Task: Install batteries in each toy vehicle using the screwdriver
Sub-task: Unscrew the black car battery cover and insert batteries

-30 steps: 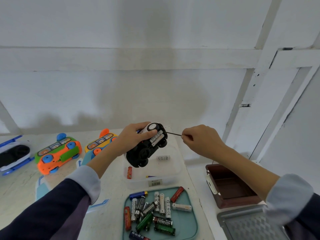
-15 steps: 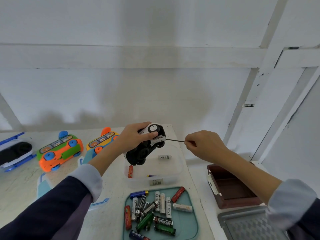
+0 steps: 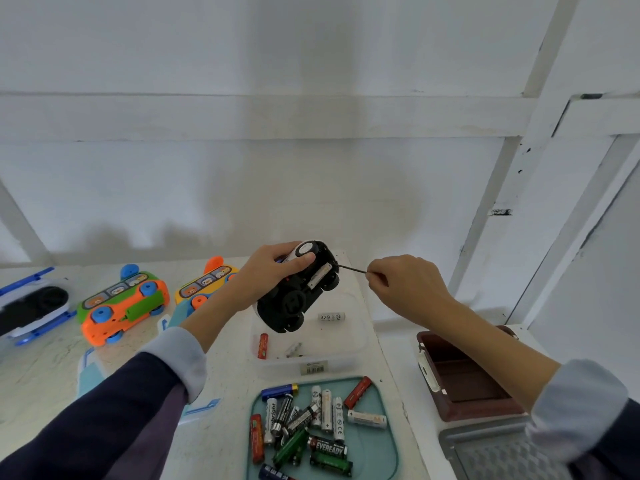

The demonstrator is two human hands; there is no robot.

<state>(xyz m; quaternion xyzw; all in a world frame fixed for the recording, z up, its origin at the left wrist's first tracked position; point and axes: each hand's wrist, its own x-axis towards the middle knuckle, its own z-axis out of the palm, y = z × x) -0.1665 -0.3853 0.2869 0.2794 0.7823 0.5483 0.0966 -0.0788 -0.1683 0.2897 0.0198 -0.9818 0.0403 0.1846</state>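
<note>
Left sleeve (image 3: 104, 410): dark navy fabric over the upper forearm, with a purplish panel along its underside.
Left cuff (image 3: 180, 358): pale grey-blue band, pushed up well short of the wrist, slightly wrinkled.
Right sleeve (image 3: 616, 441): dark navy, visible only at the near right edge.
Right cuff (image 3: 578, 396): the same pale grey-blue, wide and bunched.
Hands: left hand (image 3: 273, 268) and right hand (image 3: 405, 282) bare, no gloves, rings or watch visible.

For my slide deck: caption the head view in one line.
Left hand grips an upturned black toy car while the right hand pinches a thin screwdriver at its underside, above a battery tray.
</note>
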